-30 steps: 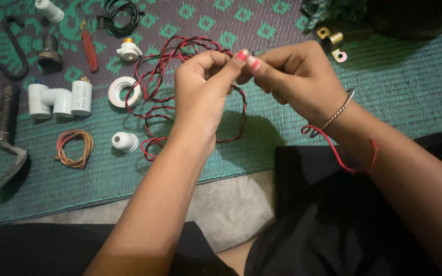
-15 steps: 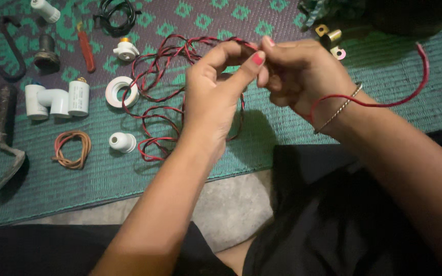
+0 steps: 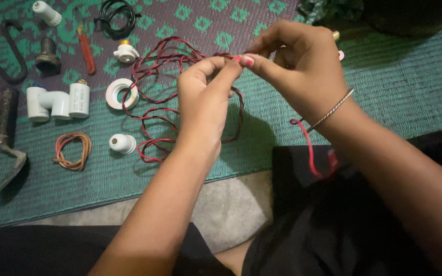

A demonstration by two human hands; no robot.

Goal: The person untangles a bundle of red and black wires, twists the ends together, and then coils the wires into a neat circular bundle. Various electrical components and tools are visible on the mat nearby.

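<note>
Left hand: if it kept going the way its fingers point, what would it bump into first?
The left hand points up and to the right, and its fingertips already sit against the right hand, both pinching the twisted red and black wire. So it would probably meet the right hand's fingertips first.

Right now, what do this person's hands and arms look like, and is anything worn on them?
Both forearms are bare, with no sleeves or gloves. The left hand has no ring or band that shows. The right hand has nails painted pinkish red, and a thin twisted silver bangle circles its wrist. No watch shows on either arm. Dark clothing covers the lap below.
</note>
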